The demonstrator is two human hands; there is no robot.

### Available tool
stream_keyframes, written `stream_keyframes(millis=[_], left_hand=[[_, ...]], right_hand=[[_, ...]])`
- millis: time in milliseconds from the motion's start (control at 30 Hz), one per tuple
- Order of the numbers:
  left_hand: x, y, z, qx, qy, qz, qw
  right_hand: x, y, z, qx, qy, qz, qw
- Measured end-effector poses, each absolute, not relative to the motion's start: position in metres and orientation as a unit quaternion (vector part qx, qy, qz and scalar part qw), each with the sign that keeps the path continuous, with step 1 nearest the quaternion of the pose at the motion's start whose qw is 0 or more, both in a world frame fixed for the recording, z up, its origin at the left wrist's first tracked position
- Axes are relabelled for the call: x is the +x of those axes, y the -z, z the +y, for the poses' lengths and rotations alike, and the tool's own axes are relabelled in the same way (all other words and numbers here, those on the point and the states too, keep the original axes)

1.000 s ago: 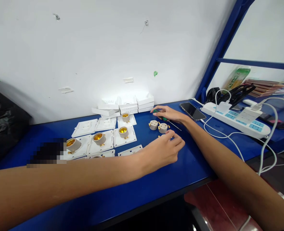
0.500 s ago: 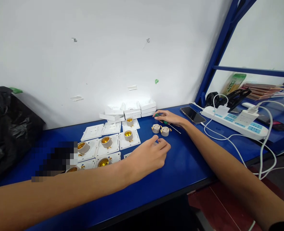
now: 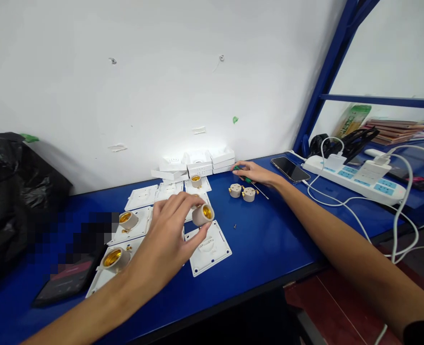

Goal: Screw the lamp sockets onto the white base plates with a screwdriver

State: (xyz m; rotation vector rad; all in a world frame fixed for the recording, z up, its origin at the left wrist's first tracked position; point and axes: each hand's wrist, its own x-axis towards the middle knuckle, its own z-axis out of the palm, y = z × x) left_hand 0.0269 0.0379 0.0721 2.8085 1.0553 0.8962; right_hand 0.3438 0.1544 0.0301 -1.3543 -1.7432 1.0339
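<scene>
My left hand [image 3: 174,220] pinches a beige lamp socket [image 3: 202,215] with a gold screw thread, holding it above a white square plate [image 3: 209,254]. Farther back, my right hand [image 3: 252,172] rests on the table with its fingers round a green-handled screwdriver [image 3: 258,188], whose shaft points toward the right front. Two loose lamp sockets [image 3: 241,192] lie just in front of that hand, gold terminals at their sides. A small screw [image 3: 234,226] sits on the blue table. To the left, more white plates [image 3: 145,220] carry sockets, partly hidden by my left hand and forearm.
White boxes [image 3: 199,163] are stacked against the wall. At the right are a phone [image 3: 290,169], a power strip [image 3: 359,179] and loose white cables [image 3: 345,207]. A black plastic bag [image 3: 17,191] and a dark phone [image 3: 68,278] stand at the left.
My left hand has moved left and now holds a lamp socket. The front plate and small screw have come into sight. My right hand stays with the screwdriver.
</scene>
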Motion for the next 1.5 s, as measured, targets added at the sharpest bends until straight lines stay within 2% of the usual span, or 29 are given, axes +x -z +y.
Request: stream_keyframes(millis=[233, 333, 467, 567, 933, 1033, 1233, 1333, 1500], left_hand=[[0.017, -0.044, 0.022, 0.891, -0.286, 0.315, 0.155], [0.014, -0.038, 0.021, 0.892, -0.301, 0.294, 0.165], [0.007, -0.029, 0.02, 0.898, -0.314, 0.285, 0.117], [0.004, -0.027, 0.023, 0.905, -0.303, 0.282, 0.096], [0.034, -0.047, 0.03, 0.88, -0.328, 0.294, 0.178], [0.039, -0.052, 0.035, 0.912, -0.313, 0.246, 0.097], [0.057, -0.073, 0.051, 0.949, -0.145, 0.061, -0.272], [0.07, -0.076, 0.054, 0.937, -0.108, 0.012, -0.332], [0.087, -0.075, 0.055, 0.934, -0.055, 0.003, -0.354]], right_hand=[[0.301, -0.056, 0.131, -0.485, -0.262, -0.642, 0.532], [0.27, -0.058, 0.103, -0.443, -0.217, -0.659, 0.568], [0.247, -0.05, 0.073, -0.358, -0.107, -0.747, 0.551], [0.245, -0.044, 0.068, -0.336, -0.089, -0.764, 0.544], [0.252, -0.033, 0.085, -0.384, -0.205, -0.716, 0.545], [0.252, -0.034, 0.085, -0.362, -0.218, -0.724, 0.545], [0.255, -0.035, 0.088, -0.349, -0.225, -0.723, 0.552], [0.257, -0.036, 0.09, -0.351, -0.209, -0.722, 0.558], [0.263, -0.042, 0.091, -0.346, -0.172, -0.732, 0.56]])
